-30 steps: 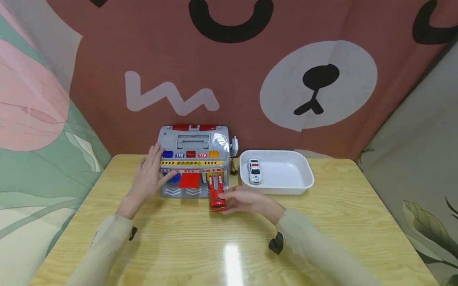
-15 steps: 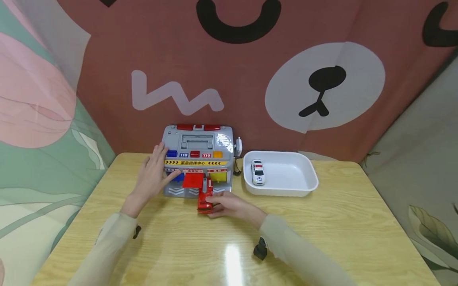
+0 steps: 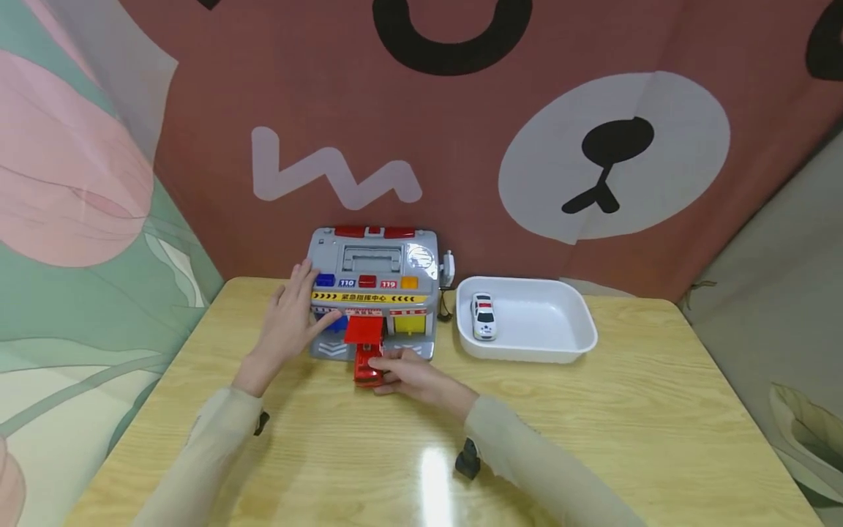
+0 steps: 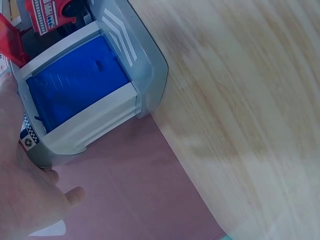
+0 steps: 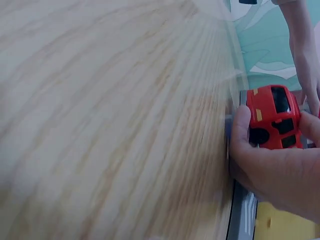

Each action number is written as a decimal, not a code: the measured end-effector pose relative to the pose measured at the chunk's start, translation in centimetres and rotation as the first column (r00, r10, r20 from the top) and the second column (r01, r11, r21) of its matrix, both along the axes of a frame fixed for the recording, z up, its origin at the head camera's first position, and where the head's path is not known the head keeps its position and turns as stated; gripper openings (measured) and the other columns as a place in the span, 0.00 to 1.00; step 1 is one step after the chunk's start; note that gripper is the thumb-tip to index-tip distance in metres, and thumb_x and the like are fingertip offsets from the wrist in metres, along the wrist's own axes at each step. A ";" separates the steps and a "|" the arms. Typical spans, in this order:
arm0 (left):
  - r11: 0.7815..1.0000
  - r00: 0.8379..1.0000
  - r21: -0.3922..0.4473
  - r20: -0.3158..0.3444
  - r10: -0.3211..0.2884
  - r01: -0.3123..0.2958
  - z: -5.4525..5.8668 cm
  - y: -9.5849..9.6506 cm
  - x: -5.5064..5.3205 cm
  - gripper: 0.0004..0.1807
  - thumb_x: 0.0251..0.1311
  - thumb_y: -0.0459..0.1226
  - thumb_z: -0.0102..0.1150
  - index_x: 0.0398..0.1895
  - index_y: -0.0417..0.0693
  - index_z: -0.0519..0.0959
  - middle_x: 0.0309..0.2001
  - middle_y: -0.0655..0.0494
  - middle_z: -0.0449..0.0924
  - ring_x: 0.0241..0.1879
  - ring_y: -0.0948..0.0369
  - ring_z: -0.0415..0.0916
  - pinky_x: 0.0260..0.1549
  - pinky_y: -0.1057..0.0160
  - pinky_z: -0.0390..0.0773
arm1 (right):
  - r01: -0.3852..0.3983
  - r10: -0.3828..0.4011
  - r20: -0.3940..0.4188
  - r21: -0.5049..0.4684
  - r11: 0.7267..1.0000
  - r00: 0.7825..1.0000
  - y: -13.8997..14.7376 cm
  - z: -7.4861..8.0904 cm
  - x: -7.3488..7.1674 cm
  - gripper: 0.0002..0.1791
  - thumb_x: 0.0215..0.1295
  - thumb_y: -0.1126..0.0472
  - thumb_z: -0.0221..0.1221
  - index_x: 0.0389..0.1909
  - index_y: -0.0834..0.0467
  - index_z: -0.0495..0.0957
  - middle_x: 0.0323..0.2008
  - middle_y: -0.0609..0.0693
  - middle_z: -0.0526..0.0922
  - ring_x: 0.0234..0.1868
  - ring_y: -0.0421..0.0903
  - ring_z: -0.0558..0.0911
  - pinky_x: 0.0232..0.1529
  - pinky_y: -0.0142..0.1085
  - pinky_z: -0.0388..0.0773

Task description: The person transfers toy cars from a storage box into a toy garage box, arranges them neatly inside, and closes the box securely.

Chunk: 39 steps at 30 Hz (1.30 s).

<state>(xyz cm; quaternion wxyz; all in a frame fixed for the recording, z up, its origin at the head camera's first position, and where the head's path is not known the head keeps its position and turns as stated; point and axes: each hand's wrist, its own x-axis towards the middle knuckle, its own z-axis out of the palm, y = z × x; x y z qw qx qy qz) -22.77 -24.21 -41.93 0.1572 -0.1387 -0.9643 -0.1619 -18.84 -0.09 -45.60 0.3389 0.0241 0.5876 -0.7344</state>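
Note:
A red toy fire truck [image 3: 366, 368] is gripped between the thumb and fingers of my right hand [image 3: 413, 377]. Its far end sits under the raised red door [image 3: 364, 330] of a grey toy rescue station [image 3: 325, 254], while its cab points back toward me. The right wrist view shows the cab [image 5: 272, 112] with thumb and finger on either side. My left hand [image 3: 287, 322] rests on the station's left side, fingers straight along the top and thumb stretched across the front. Beside the middle bay, the blue door [image 4: 77, 82] is down.
The yellow door [image 3: 410, 323] on the station's right is down. A small white handset [image 3: 448, 269] hangs on its right side. To the right stands a white tray [image 3: 527, 354] with a white toy police car [image 3: 484, 318] in it. A printed curtain rises behind the table.
My right hand has carried the fire truck left, from before the yellow door to the middle bay, and its far end has gone under the red door. My left hand stays on the station.

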 end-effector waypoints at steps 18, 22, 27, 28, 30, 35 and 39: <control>1.000 1.000 0.015 -0.006 -0.004 0.004 -0.1 0.2 0.1 0.50 0.60 0.60 0.56 0.75 0.40 0.49 0.77 0.47 0.37 0.75 0.48 0.35 0.66 0.37 0.46 | 0.136 -0.136 0.010 -0.119 0.983 0.991 -0.3 -0.2 0.4 0.25 0.67 0.71 0.56 0.61 0.76 0.63 0.55 0.67 0.73 0.47 0.50 0.80 0.55 0.41 0.75; 1.000 1.000 0.020 0.001 0.002 -0.002 0.0 0.3 0.1 0.50 0.61 0.60 0.56 0.75 0.40 0.49 0.77 0.47 0.36 0.75 0.48 0.34 0.66 0.37 0.46 | 0.165 -0.170 -0.040 -0.103 0.981 0.985 -0.3 -0.5 0.5 0.27 0.61 0.78 0.56 0.61 0.78 0.61 0.50 0.69 0.76 0.40 0.47 0.82 0.53 0.41 0.76; 1.000 1.000 0.026 0.001 -0.001 0.001 -0.1 0.4 0.1 0.50 0.61 0.60 0.55 0.75 0.39 0.50 0.77 0.46 0.36 0.75 0.48 0.34 0.66 0.37 0.47 | 0.203 -0.207 -0.029 -0.102 0.974 0.978 -0.3 -0.8 0.4 0.25 0.62 0.77 0.57 0.60 0.77 0.64 0.46 0.67 0.79 0.41 0.50 0.84 0.50 0.40 0.78; 1.000 1.000 0.025 -0.001 -0.003 0.003 -0.1 0.4 0.1 0.50 0.61 0.60 0.55 0.75 0.39 0.50 0.77 0.46 0.37 0.75 0.48 0.34 0.66 0.37 0.47 | 0.206 -0.209 -0.023 -0.097 0.974 0.978 -0.3 -0.9 0.3 0.24 0.63 0.76 0.57 0.59 0.76 0.66 0.46 0.67 0.79 0.42 0.52 0.84 0.50 0.40 0.79; 1.000 1.000 0.029 -0.003 -0.003 0.003 -0.1 0.4 0.1 0.50 0.61 0.60 0.55 0.75 0.39 0.50 0.77 0.46 0.37 0.75 0.48 0.35 0.65 0.37 0.47 | 0.208 -0.210 -0.012 -0.084 0.974 0.978 -0.2 -0.9 0.1 0.22 0.64 0.73 0.58 0.58 0.75 0.68 0.45 0.67 0.80 0.45 0.54 0.84 0.48 0.39 0.79; 1.000 1.000 0.029 -0.004 -0.009 0.009 -0.1 0.2 0.1 0.50 0.61 0.59 0.57 0.75 0.39 0.50 0.77 0.46 0.38 0.75 0.49 0.35 0.65 0.36 0.48 | 0.188 -0.190 -0.057 -0.042 0.981 0.980 -0.1 -0.9 -0.5 0.16 0.67 0.69 0.57 0.52 0.75 0.74 0.42 0.67 0.82 0.41 0.54 0.85 0.45 0.40 0.81; 1.000 1.000 0.026 -0.006 -0.016 0.017 -0.2 0.1 0.1 0.50 0.61 0.60 0.56 0.75 0.38 0.49 0.77 0.45 0.38 0.75 0.49 0.35 0.65 0.36 0.49 | 0.195 -0.198 -0.044 -0.052 0.979 0.979 0.0 -0.8 -1.1 0.15 0.69 0.68 0.55 0.49 0.77 0.74 0.37 0.67 0.83 0.35 0.53 0.86 0.43 0.43 0.82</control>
